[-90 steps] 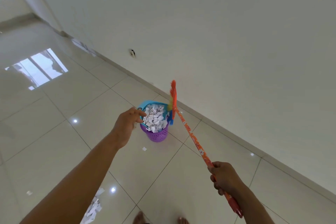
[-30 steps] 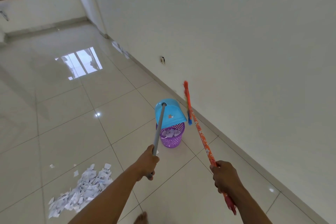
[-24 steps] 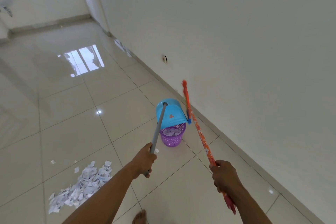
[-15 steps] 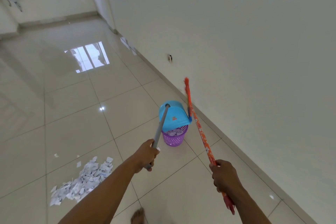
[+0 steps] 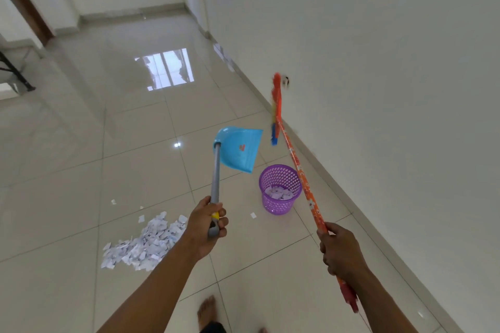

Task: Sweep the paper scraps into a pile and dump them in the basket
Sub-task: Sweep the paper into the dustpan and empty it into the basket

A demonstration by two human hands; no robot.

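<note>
My left hand (image 5: 207,225) grips the grey handle of a blue dustpan (image 5: 239,149), which hangs in the air to the upper left of the purple basket (image 5: 280,189). The basket stands on the floor near the wall with white paper scraps in its bottom. My right hand (image 5: 341,251) grips the orange broom (image 5: 296,163) by its handle, with the bristle head raised toward the wall. A pile of paper scraps (image 5: 144,243) lies on the tiles to the left of my left hand. A single scrap (image 5: 253,215) lies beside the basket.
A white wall (image 5: 378,62) runs along the right, with a socket (image 5: 286,81) near the broom head. Glossy floor tiles (image 5: 135,143) stretch ahead to a far wall. A few stray scraps (image 5: 113,201) lie beyond the pile. My bare foot (image 5: 207,311) shows at the bottom.
The dustpan has lifted off the basket and swung up to the left, uncovering the basket's mouth. The view has turned left, and the broom stays raised in my right hand.
</note>
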